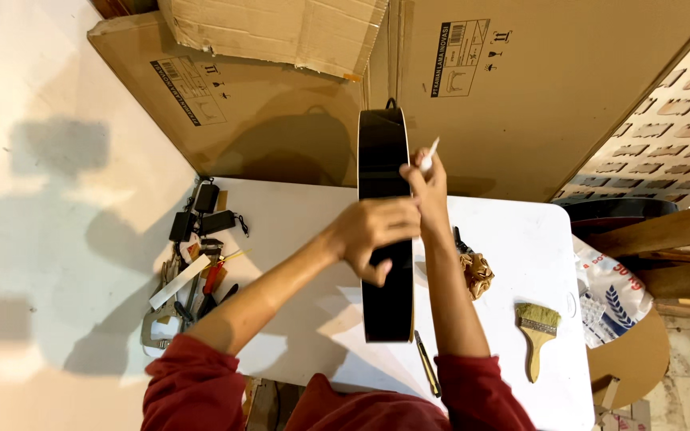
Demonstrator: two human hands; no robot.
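Nearest, the left hand (373, 231) wraps the edge of a black guitar body (385, 231) standing on its side on the white table (297, 215). Just beyond, touching it, the right hand (429, 187) pinches a thin white strip (430, 154). A paintbrush (537, 335) lies well right.

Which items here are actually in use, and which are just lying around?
In use:
- black curved panel, stood on edge on the white table
- left hand, gripping the panel
- right hand, holding a small white stick at the panel

Lying about:
- paintbrush
- tool pile
- crumpled brown rag
- cardboard boxes
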